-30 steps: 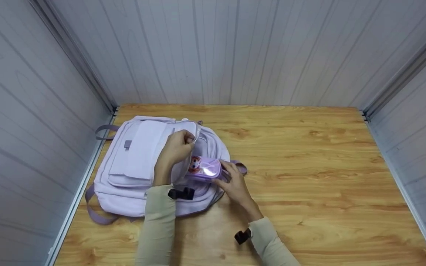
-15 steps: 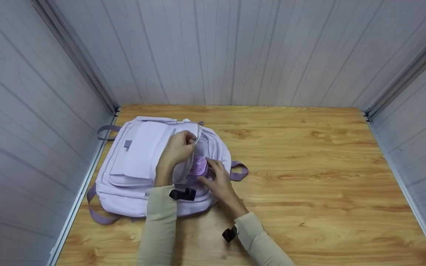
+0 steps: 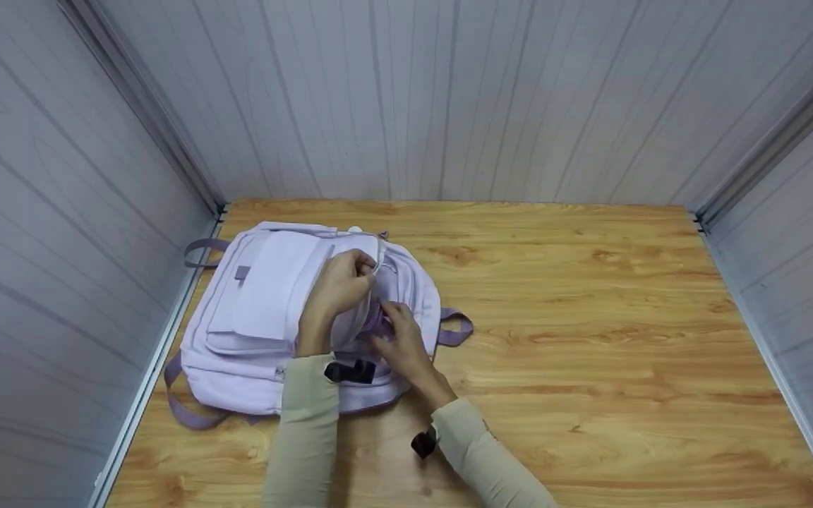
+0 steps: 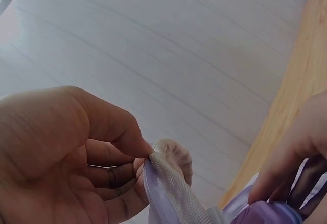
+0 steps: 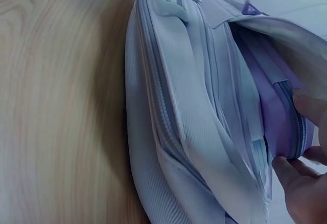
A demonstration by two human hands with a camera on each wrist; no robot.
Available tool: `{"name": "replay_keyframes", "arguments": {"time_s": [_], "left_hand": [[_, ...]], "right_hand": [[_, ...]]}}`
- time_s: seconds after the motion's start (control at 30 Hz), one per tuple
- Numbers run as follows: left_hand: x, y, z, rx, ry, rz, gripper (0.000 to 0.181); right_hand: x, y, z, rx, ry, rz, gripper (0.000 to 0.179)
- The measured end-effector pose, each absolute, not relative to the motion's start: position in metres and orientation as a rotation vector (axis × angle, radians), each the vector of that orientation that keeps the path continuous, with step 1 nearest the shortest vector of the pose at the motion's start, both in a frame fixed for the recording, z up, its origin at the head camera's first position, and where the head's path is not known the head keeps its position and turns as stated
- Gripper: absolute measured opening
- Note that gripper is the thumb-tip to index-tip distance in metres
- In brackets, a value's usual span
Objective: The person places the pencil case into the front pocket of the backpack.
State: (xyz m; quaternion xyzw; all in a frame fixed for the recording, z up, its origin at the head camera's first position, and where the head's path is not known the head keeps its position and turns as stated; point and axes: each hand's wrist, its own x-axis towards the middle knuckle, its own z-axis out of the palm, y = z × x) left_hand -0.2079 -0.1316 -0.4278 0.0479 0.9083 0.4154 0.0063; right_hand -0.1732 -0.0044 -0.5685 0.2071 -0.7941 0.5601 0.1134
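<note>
A pale lilac backpack (image 3: pixel 258 303) lies on the table with its front pocket pulled open. My left hand (image 3: pixel 339 283) pinches the zippered edge (image 4: pixel 166 188) of that pocket between thumb and fingers, lifting it. Inside the pocket mouth sits a purple pencil case (image 5: pixel 276 111) with a dark zipper along its side. Thumb and fingers of my right hand (image 3: pixel 404 347) grip its outer end. Only a small purple part of the case shows in the head view; the rest is hidden by the pocket and the hands.
Purple straps stick out around the backpack, one loop (image 3: pixel 456 327) on its right side. The wooden table (image 3: pixel 590 339) stretches to the right. Pale panelled walls (image 3: pixel 449 106) enclose it at the back and both sides.
My right hand has moved left with the pencil case, which has slid deeper into the pocket until little of it shows. The left hand has kept its hold on the pocket edge.
</note>
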Motion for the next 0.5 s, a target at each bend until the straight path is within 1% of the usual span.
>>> {"name": "replay_keyframes", "arguments": {"time_s": [0.17,0.33,0.5], "left_hand": [[-0.207,-0.132,-0.429,0.155,2.849,1.304,0.021],[-0.206,-0.133,-0.429,0.140,2.816,1.339,0.024],[-0.204,-0.134,-0.429,0.127,2.816,1.330,0.023]], "right_hand": [[-0.176,-0.010,-0.569,0.612,-2.320,1.714,0.060],[-0.178,-0.010,-0.568,0.645,-2.275,1.824,0.056],[-0.171,-0.007,-0.551,0.737,-2.186,1.996,0.051]]}}
